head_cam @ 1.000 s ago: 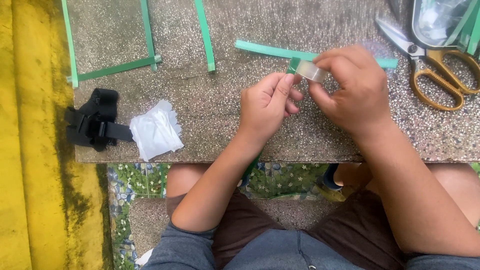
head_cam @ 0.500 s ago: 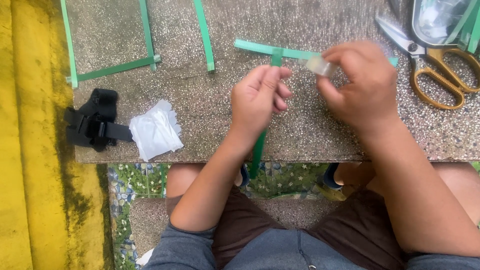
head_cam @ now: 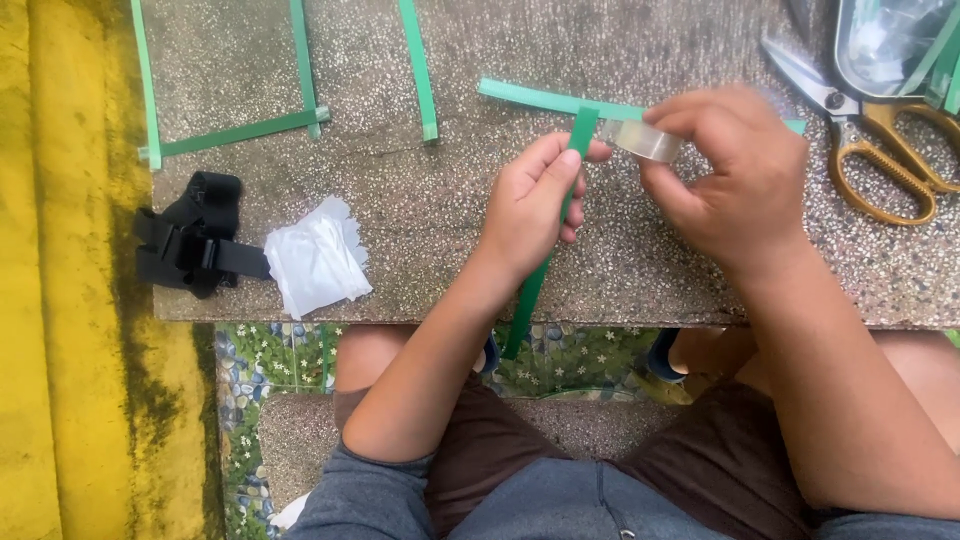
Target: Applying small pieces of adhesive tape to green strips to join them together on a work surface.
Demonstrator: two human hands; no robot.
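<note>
At the far left of the speckled stone tabletop lie three green strips joined into an open frame, its corners seemingly already fastened. Below it sit a black strap and a crumpled white bag. A loose green strip lies just right of the frame.

At the middle, the left hand has its fingers closed on an upright strip, which runs from the table edge up to a cross strip lying flat; the two meet at a T. Just right of that joint, the right hand pinches a small roll of clear tape between thumb and fingers, held close above the cross strip. I judge the first frame done and this joint not yet taped; whether any tape is pulled off the roll cannot be told.

Further right lie gold-handled scissors. In the top right corner stands a clear plastic container, with green strip ends beside it; what it holds cannot be made out.
</note>
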